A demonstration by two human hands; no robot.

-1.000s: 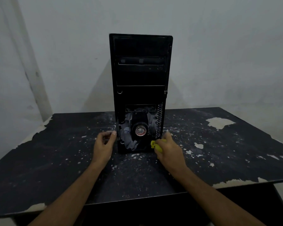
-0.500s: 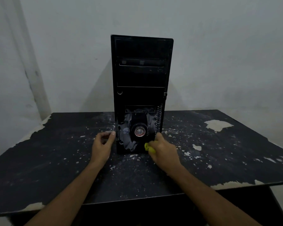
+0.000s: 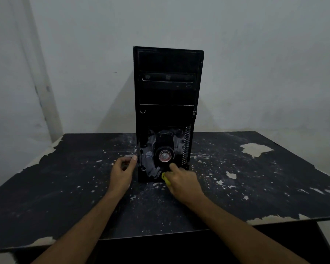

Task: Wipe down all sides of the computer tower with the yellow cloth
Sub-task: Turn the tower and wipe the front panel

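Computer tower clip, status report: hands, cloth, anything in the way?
Left hand grips computer tower at lower left edge. Right hand holds yellow cloth bunched against lower front. Tower upright on table. Nothing in the way.

Single head view, facing forward-down, close above table [image 3: 65, 187].

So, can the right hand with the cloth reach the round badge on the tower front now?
Probably yes. The right hand, holding the yellow cloth, sits just below the round badge on the computer tower, with nothing between them.
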